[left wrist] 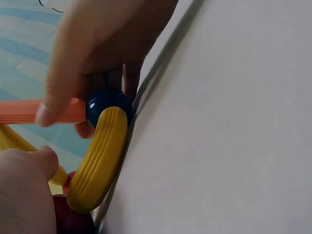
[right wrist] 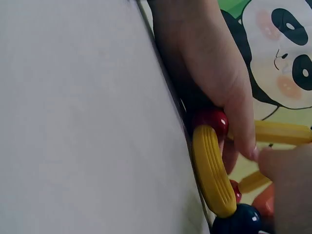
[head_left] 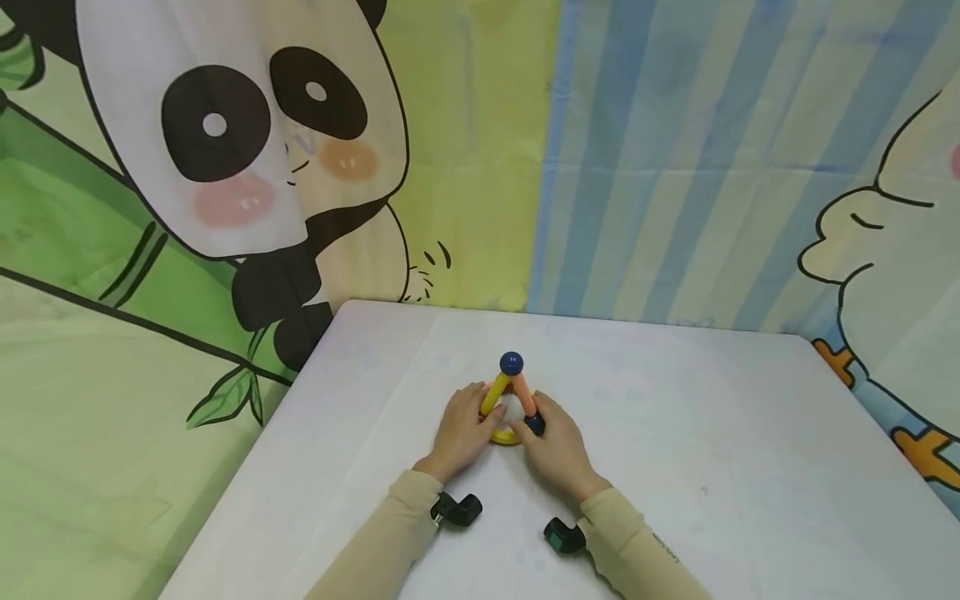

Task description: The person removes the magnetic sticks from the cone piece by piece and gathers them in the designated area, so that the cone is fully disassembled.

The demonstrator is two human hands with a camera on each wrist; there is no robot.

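A pyramid of magnetic sticks and balls stands on the table, topped by a blue ball (head_left: 512, 363). One straight yellow stick (head_left: 495, 395) slopes down to the left from it, an orange stick (head_left: 524, 395) to the right. Along the base at the front runs a curved yellow stick (left wrist: 100, 158), between a red ball (right wrist: 212, 121) and a dark blue ball (left wrist: 105, 108). My left hand (head_left: 459, 429) grips the red-ball corner, thumb over the yellow stick. At the blue-ball corner my right hand (head_left: 558, 443) holds on, thumb against the orange stick. Fingers hide parts of the base.
The white table (head_left: 645, 417) extends around both hands, its far edge close to a cloth backdrop (head_left: 637, 167) with a panda and stripes. Black wrist cameras (head_left: 459, 510) stick out inward from both sleeves.
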